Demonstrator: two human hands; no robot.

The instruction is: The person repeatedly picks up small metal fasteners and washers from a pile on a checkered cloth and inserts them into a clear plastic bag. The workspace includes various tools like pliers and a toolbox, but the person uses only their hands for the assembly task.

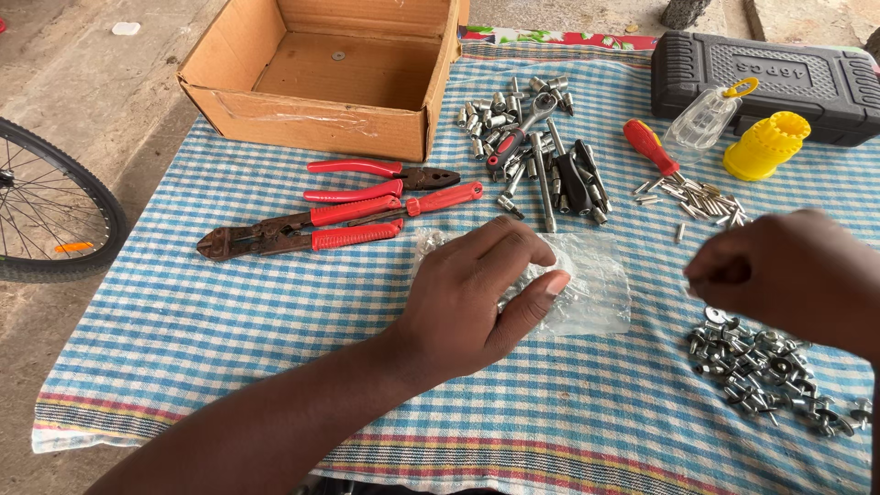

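Clear plastic bag (587, 289) is lying flat on the checked cloth (229, 321) of the bench, pinned under the spread left hand (477, 298); it is judged thin, limp and slippery, best gripped at an open edge. Wing bolts (765, 367) are piled just right of it, small, hard and prone to scatter, under the right hand (779, 270), whose fingertips are pinched together; whether anything is held cannot be told.

Left hand (477, 298) pressing clear plastic bag (587, 289), right hand (779, 275) pinched above wing nuts (770, 371), checked cloth (229, 339)
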